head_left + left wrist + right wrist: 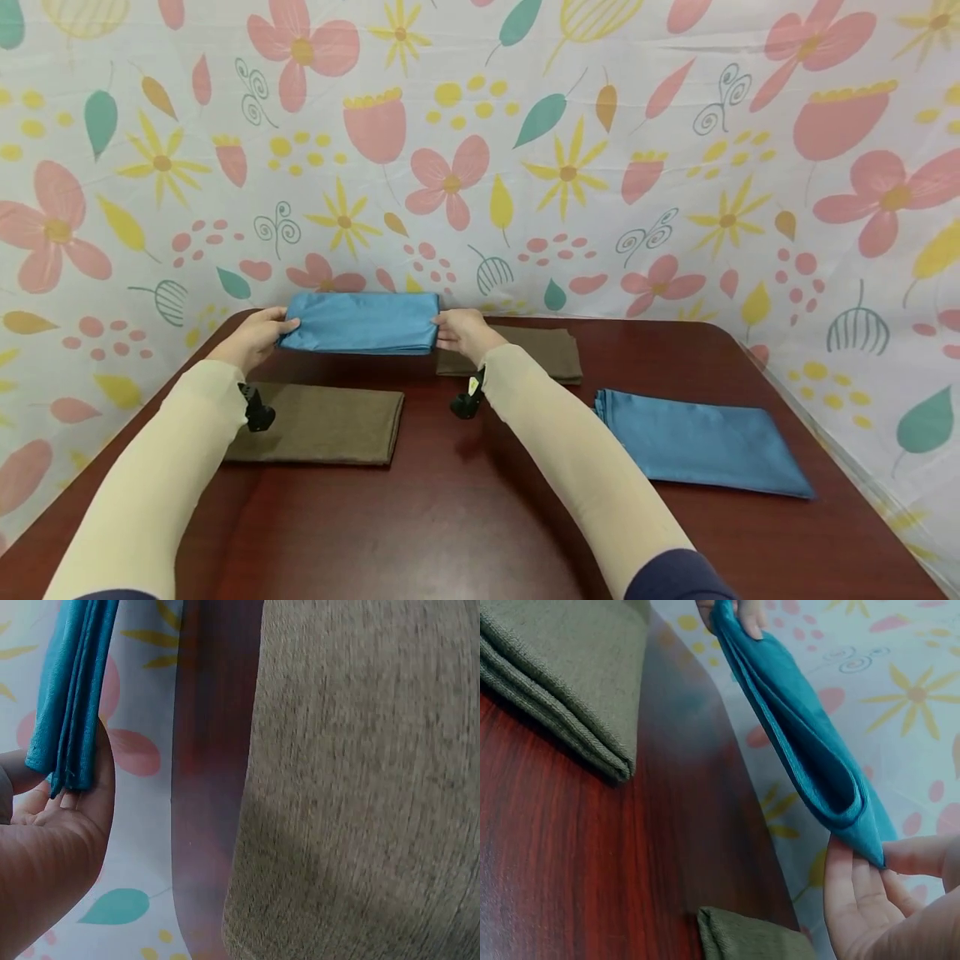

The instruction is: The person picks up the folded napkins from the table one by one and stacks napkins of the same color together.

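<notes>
A folded blue cloth is held up above the far left part of the table, stretched level between both hands. My left hand pinches its left end, thumb on the near face; the left wrist view shows the layered edge of the blue cloth between thumb and fingers. My right hand grips the other end at a corner, and in the right wrist view the folds of the blue cloth gape in a loop. Below the left forearm lies a folded brown cloth, partly hidden by the sleeve.
Another folded brown cloth lies at the back, behind the right hand. A second folded blue cloth rests on the right side of the dark red-brown table. A flower-patterned curtain hangs close behind the table's far edge.
</notes>
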### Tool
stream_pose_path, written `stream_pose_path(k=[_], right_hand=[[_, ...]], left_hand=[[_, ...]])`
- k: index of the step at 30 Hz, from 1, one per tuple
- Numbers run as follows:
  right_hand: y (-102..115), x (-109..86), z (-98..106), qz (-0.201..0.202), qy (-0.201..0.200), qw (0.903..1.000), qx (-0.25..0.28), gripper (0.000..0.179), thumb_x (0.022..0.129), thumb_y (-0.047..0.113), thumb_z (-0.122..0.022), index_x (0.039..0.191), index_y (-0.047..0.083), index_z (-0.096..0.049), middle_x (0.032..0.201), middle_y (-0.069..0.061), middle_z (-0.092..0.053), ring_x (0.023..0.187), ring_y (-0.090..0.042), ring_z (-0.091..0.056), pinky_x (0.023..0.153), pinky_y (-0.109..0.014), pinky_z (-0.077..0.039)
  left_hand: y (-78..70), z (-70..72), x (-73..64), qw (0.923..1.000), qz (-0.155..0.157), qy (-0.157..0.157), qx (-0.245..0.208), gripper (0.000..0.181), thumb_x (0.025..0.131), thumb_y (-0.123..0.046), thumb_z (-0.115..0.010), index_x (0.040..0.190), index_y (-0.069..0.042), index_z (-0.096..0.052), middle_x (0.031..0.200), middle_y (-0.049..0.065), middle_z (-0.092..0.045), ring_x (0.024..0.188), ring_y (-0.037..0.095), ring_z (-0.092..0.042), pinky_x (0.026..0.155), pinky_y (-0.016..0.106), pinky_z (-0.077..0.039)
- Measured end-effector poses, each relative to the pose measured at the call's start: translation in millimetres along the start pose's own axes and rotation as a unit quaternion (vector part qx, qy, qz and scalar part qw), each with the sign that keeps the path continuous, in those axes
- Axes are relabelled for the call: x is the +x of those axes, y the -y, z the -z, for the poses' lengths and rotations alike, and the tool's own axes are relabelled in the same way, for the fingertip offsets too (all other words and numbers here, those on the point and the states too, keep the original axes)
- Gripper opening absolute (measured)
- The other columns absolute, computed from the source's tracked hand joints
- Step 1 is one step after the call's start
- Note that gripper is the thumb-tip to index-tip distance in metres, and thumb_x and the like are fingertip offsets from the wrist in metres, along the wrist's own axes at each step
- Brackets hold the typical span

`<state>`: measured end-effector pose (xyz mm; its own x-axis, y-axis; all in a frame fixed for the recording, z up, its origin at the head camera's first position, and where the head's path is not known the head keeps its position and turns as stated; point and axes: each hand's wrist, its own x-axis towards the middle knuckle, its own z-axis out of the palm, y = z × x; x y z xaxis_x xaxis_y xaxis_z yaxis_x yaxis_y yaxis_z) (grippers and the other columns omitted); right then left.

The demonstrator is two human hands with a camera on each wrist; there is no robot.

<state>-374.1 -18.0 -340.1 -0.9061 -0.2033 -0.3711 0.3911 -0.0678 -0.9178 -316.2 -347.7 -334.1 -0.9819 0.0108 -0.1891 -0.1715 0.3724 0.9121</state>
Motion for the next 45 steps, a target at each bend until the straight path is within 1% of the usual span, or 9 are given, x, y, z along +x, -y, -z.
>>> stream_pose_path(k=[8,15,19,22,25,31,36,39,45], right_hand=[[5.5,-1.4,9.2,-0.013,0.032,0.9994,-0.008,0.057,0.097,0.004,-0.056,0.15,0.013,-0.038,0.148,-0.018,-0.043,0.133,-0.028,-0.048,0.106,-0.037,-0.046],[6.0,-2.0,16.7,-0.011,0.039,0.9991,-0.01,0.058,0.097,0.004,-0.057,0.151,0.013,-0.036,0.145,-0.013,-0.048,0.13,-0.026,-0.051,0.106,-0.037,-0.046],[7.5,-3.4,20.7,0.001,0.048,0.9986,-0.024,0.059,0.097,0.004,-0.056,0.151,0.011,-0.034,0.143,-0.013,-0.049,0.129,-0.027,-0.051,0.108,-0.038,-0.044],[8.6,-4.9,24.6,0.007,0.047,0.9979,-0.043,0.059,0.097,0.004,-0.056,0.151,0.01,-0.034,0.141,-0.014,-0.051,0.127,-0.028,-0.052,0.108,-0.038,-0.044],[9.9,-6.4,28.8,0.008,0.045,0.9972,-0.059,0.059,0.098,0.005,-0.055,0.152,0.009,-0.033,0.141,-0.015,-0.051,0.127,-0.029,-0.051,0.108,-0.039,-0.043],[13.0,-8.2,36.2,0.0,0.054,0.9971,-0.054,0.058,0.099,0.004,-0.052,0.153,0.009,-0.029,0.143,-0.016,-0.049,0.13,-0.028,-0.05,0.11,-0.039,-0.042],[17.1,-10.5,42.1,-0.008,0.052,0.9976,-0.045,0.056,0.099,0.004,-0.052,0.152,0.01,-0.033,0.137,-0.015,-0.054,0.109,-0.023,-0.06,0.108,-0.038,-0.044],[19.0,-11.8,46.5,-0.006,0.049,0.9976,-0.048,0.056,0.099,0.004,-0.052,0.152,0.01,-0.033,0.134,-0.013,-0.055,0.096,-0.017,-0.059,0.107,-0.037,-0.044],[19.4,-14.0,55.4,0.002,0.04,0.9973,-0.062,0.058,0.099,0.005,-0.054,0.152,0.009,-0.032,0.12,-0.008,-0.059,0.088,-0.014,-0.059,0.107,-0.039,-0.045]], left_hand=[[-3.2,-6.8,1.1,0.9997,-0.016,-0.003,-0.021,0.055,0.106,-0.023,-0.039,0.152,0.001,-0.021,0.147,0.018,-0.031,0.09,-0.005,-0.05,0.079,0.013,-0.047],[-5.5,-11.2,2.6,0.9998,-0.019,-0.003,0.004,0.055,0.107,-0.026,-0.035,0.152,0.002,-0.022,0.153,0.024,-0.024,0.096,0.0,-0.05,0.078,0.012,-0.046],[-7.1,-14.4,2.5,0.9997,-0.016,-0.006,0.016,0.053,0.107,-0.027,-0.034,0.15,0.002,-0.025,0.151,0.024,-0.027,0.099,0.004,-0.049,0.08,0.015,-0.045],[-7.7,-18.6,3.0,0.9996,-0.017,-0.007,0.02,0.051,0.107,-0.028,-0.034,0.147,0.004,-0.029,0.144,0.023,-0.034,0.094,0.003,-0.051,0.081,0.019,-0.046],[-8.5,-23.6,3.8,0.9996,-0.02,-0.006,0.019,0.05,0.107,-0.028,-0.035,0.145,0.004,-0.031,0.133,0.017,-0.042,0.087,0.001,-0.053,0.081,0.021,-0.048],[-11.1,-30.1,4.6,0.9999,-0.014,-0.008,0.006,0.048,0.106,-0.027,-0.037,0.142,0.006,-0.034,0.116,0.007,-0.05,0.082,0.0,-0.055,0.076,0.017,-0.049],[-15.8,-33.0,4.9,0.9997,-0.02,-0.004,0.016,0.051,0.107,-0.027,-0.035,0.146,0.006,-0.03,0.124,0.011,-0.048,0.085,0.001,-0.054,0.077,0.016,-0.048],[-19.0,-36.0,4.5,0.9993,-0.027,0.0,0.026,0.053,0.107,-0.028,-0.034,0.146,0.007,-0.03,0.129,0.014,-0.045,0.087,0.002,-0.052,0.079,0.018,-0.047],[-22.3,-42.8,2.9,0.9992,-0.029,0.005,0.026,0.048,0.106,-0.03,-0.038,0.14,0.004,-0.037,0.117,0.006,-0.049,0.088,0.005,-0.053,0.09,0.029,-0.046]])
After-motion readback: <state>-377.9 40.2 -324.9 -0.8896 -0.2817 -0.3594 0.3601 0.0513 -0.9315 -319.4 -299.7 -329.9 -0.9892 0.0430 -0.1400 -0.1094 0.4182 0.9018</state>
